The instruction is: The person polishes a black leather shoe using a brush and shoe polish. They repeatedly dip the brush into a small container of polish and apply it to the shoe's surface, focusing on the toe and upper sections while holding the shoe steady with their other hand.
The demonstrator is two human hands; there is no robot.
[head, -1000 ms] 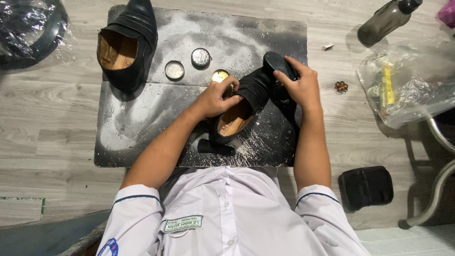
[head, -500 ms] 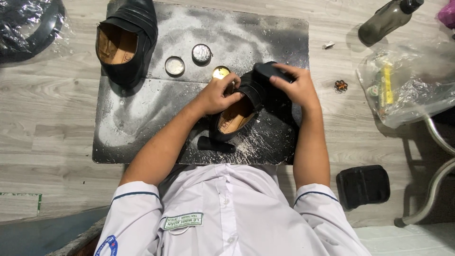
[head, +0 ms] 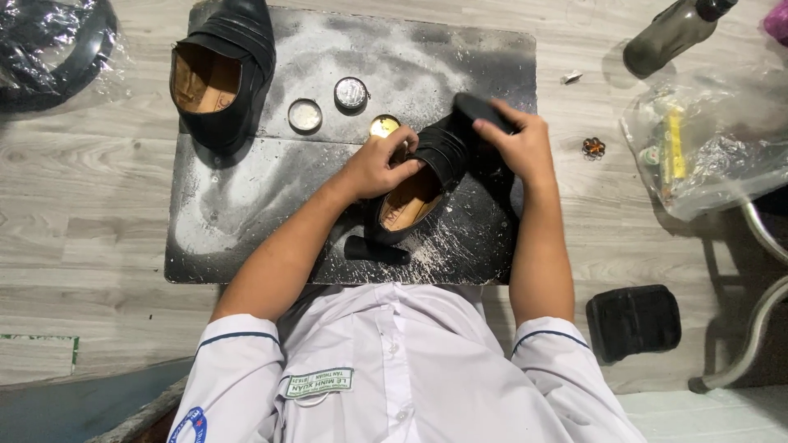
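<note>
- head view: the left hand grips the rim of a black loafer, fingers hooked into its tan-lined opening, steadying it heel-down on the dark mat.
- the right hand is closed around a black applicator, probably a small brush or sponge, pressed to the loafer's toe.
- done well, i'd say: keep the shoe pinned firmly, use short even strokes, and keep the fingers off the polished leather.
- surface: the mat is scuffed and smeared with whitish residue; the second loafer stands at its far left corner, with an open polish tin, a lid and another tin between the shoes.
- room: pale wood-plank floor, a plastic bag and a dark bottle on the right, and a black pad nearer the body.
</note>
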